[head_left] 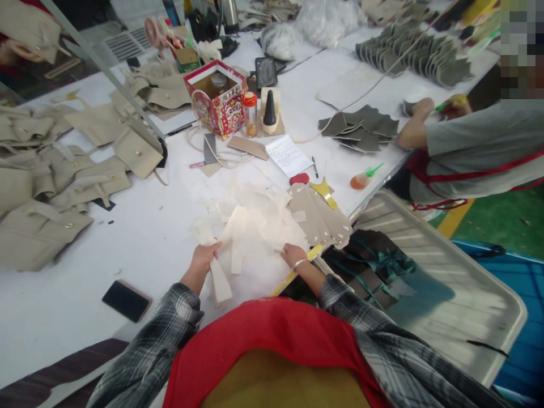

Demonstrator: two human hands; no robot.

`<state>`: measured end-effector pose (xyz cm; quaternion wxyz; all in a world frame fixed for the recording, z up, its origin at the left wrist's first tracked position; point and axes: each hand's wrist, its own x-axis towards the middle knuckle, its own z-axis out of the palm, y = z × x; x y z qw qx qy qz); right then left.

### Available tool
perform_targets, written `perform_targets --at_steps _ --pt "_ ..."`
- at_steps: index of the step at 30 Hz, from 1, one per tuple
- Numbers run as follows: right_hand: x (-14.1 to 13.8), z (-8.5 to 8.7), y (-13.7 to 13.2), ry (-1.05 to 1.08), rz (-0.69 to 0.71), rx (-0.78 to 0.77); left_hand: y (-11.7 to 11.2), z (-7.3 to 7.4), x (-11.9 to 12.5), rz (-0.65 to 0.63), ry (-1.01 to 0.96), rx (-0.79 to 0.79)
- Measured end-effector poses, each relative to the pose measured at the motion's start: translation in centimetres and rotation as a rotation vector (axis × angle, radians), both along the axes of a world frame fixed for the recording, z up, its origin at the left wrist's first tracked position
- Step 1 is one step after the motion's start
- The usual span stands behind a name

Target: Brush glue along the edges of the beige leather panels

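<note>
Head view looks down on a white worktop [140, 238], where the left hand [204, 256] is closed around the upper end of a white strip [221, 284]. Its grip is narrow, and the strip's free end trails toward the person's body. The right hand [293, 254], a bangle at its wrist, rests on the near edge of a loose pile [259, 221] of similar white scraps just beside. Whether its fingers pinch a piece or merely lie on it, I cannot tell. Past the pile lie tan pieces [319, 220] with small holes, and a phone [126, 300] sits well apart to the left. The strip looks thin, light and limp, likely paper or lining. It should bend and crease easily and may tear if tugged, so it is best taken flat near an end, between thumb and fingertips. A co-worker's arm [414, 133] is at grey pieces [361, 127] across the worktop.
</note>
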<state>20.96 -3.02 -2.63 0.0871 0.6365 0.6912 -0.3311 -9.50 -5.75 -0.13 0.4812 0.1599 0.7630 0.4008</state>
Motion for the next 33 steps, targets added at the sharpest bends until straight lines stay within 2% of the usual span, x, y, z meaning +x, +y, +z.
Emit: perform_targets --at_steps 4,7,9,11,13,15,18,21,25,27,29,31,33 --pt "-0.7 1.7 0.3 0.134 0.029 0.035 -0.8 0.6 0.7 -0.033 -0.092 -0.049" --pt "-2.6 3.8 -0.7 0.277 0.058 0.092 -1.3 1.8 2.9 -0.164 -0.308 -0.095" --pt "-4.4 4.8 -1.9 0.351 0.185 0.108 -1.3 2.5 4.9 -0.301 -0.421 -0.092" --pt "-6.2 5.4 -3.1 0.402 0.383 0.122 -1.2 2.9 6.5 -0.408 -0.450 -0.062" --pt "-7.2 5.6 -4.0 0.421 0.551 0.142 -0.9 3.1 7.1 -0.405 -0.416 -0.020" --pt "-7.4 5.5 -4.4 0.412 0.596 0.166 -0.5 3.3 6.3 -0.305 -0.373 0.007" --pt "-6.9 5.3 -4.3 0.416 0.521 0.218 -0.4 3.5 3.9 -0.116 -0.303 0.034" --pt "-7.1 5.5 -4.1 0.415 0.409 0.257 -1.0 3.9 2.4 -0.046 -0.288 -0.008" --pt "-8.4 5.8 -4.0 0.514 0.416 0.282 -2.2 4.6 3.0 -0.210 -0.429 -0.055" --pt "-9.1 5.6 -4.0 0.680 0.401 0.233 -2.5 4.9 3.3 -0.267 -0.362 -0.029" --pt "-9.7 5.2 -4.0 0.860 0.244 0.042 -2.6 5.1 3.3 -0.262 -0.256 0.010" --pt "-10.3 4.9 -3.7 0.991 -0.039 -0.309 -2.6 5.0 3.1 -0.241 -0.249 0.065" --pt "-11.0 4.7 -3.2 1.061 -0.289 -0.653 -2.5 4.9 3.0 -0.242 -0.343 0.116"
